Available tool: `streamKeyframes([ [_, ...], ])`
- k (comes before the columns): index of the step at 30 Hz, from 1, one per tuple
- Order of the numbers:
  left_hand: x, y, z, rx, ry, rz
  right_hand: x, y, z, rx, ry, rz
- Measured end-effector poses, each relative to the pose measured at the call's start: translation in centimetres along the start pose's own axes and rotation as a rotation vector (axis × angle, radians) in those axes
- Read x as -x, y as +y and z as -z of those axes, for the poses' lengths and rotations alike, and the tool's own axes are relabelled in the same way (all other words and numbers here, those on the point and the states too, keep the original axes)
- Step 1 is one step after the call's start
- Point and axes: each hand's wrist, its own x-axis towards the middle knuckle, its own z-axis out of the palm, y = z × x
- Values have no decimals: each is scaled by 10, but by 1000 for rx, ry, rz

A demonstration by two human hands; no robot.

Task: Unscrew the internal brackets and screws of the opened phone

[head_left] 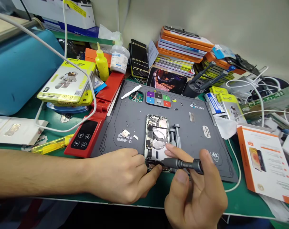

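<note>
An opened smartphone (158,143) lies face-up on a grey work mat (184,127), its inner boards, flex cables and a round coil exposed. My left hand (125,178) is closed at the phone's lower left corner, its index finger pressing on the bottom end. My right hand (197,194) grips a dark screwdriver (182,163) held nearly level, with its tip over the phone's lower part close to my left index finger. Its other fingers rest by the phone's right edge. Two more grey screwdrivers (175,136) lie just right of the phone.
Small metal parts (125,133), a white spudger (131,92) and a coloured screw tray (158,99) lie on the mat. A red device (87,133) borders it at left. Behind stand a propped phone (167,79), stacked boxes (182,47) and bottles (102,63). A white cable (63,129) loops at left.
</note>
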Motion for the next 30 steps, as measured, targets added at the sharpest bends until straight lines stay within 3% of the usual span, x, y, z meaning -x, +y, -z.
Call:
streamKeyframes([
  [12, -1, 1, 1, -1, -10, 14, -7, 2, 3, 12, 37, 79],
  [30, 1, 2, -2, -17, 36, 38, -10, -1, 2, -31, 127, 12],
])
